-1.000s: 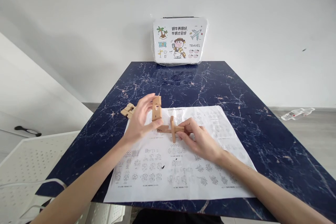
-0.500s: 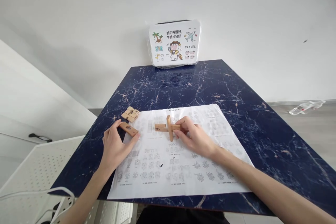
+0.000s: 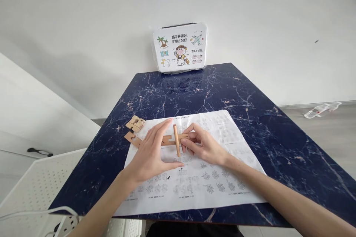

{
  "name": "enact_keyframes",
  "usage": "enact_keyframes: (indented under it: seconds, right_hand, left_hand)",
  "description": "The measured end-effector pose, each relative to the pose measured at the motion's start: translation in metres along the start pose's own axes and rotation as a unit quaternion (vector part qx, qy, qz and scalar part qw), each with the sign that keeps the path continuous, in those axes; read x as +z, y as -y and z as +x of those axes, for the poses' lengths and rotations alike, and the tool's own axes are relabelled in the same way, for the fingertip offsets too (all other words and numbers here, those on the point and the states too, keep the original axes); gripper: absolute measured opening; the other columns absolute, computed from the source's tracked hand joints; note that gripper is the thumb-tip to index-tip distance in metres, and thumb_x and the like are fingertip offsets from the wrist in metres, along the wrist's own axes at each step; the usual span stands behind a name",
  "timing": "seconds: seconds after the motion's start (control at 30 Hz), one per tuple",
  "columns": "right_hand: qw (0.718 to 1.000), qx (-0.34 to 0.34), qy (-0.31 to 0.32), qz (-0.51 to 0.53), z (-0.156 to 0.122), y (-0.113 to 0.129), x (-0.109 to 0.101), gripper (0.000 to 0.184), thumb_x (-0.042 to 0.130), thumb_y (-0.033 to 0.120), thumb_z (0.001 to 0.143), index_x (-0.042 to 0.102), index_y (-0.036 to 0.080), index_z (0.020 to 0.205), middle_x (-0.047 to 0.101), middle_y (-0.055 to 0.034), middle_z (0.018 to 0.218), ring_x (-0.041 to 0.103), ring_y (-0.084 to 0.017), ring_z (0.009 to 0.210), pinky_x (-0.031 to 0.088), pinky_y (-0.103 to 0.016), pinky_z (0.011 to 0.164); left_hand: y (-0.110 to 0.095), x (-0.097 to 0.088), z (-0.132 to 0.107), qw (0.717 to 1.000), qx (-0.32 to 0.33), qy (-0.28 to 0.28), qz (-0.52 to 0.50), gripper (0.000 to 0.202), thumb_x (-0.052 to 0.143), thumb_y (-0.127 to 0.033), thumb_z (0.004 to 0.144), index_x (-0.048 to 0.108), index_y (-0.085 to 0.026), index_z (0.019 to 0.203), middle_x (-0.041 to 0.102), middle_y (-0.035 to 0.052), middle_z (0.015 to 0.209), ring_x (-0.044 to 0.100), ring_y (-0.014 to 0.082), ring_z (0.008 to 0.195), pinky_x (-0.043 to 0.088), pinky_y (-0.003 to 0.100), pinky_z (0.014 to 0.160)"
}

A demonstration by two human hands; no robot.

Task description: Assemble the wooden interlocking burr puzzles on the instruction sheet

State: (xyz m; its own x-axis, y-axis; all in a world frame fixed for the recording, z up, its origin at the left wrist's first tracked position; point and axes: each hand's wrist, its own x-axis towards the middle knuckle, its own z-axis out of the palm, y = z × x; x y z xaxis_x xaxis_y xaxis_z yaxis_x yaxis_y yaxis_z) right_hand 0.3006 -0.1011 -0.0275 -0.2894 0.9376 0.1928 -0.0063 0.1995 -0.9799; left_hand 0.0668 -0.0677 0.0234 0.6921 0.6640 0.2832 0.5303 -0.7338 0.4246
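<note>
Pinched in my right hand (image 3: 204, 144) are two crossed wooden puzzle pieces: a notched bar (image 3: 167, 140) pointing left and a plain-looking bar (image 3: 177, 140) standing across it. My left hand (image 3: 150, 155) is open around their left side, its fingers above and its thumb below, with a gap to the crossing bar. Another notched wooden piece (image 3: 130, 137) lies left of my left hand, partly hidden by it. Behind that piece sits a small cluster of pale notched wooden pieces (image 3: 135, 123). Everything rests on or above a printed sheet (image 3: 222, 177) with rows of line drawings.
The dark blue marbled table (image 3: 189, 92) carries the sheet. At its far edge a white cartoon-printed case (image 3: 180, 48) leans on the wall. White perforated shelving (image 3: 55, 177) and a white cable (image 3: 41, 211) are at the left. A clear plastic object (image 3: 322, 109) lies on the floor at right.
My left hand has let go of the notched piece at the left and moved right to the crossed pieces. My right hand still holds them, and the crossing bar has tilted a little.
</note>
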Motion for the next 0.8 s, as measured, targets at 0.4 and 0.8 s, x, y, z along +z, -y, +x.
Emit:
enact_keyframes:
  seconds: [0.4,0.8]
  right_hand:
    - [0.994,0.035,0.032,0.094,0.004,-0.005,-0.005,0.035,0.071,0.05,0.099,0.048,0.024,0.102,0.069,0.0047,0.068,0.052,-0.01,0.05,0.041,-0.025,0.049]
    - [0.992,0.078,0.058,0.084,0.006,0.002,-0.006,0.042,0.073,0.054,0.096,0.056,0.021,0.114,0.06,0.0061,0.067,0.05,-0.01,0.052,0.04,-0.025,0.049]
  left_hand:
    - [0.011,0.01,0.018,0.998,0.044,0.004,-0.051,0.098,0.094,-0.051,0.076,0.039,-0.039,0.156,0.061,0.0068,0.151,0.06,0.0331,0.135,0.052,0.051,0.113]
    - [0.018,0.024,0.026,0.983,0.073,0.051,-0.159,0.105,0.094,-0.051,0.075,0.035,-0.042,0.162,0.054,0.0086,0.16,0.056,0.0356,0.142,0.049,0.053,0.116]
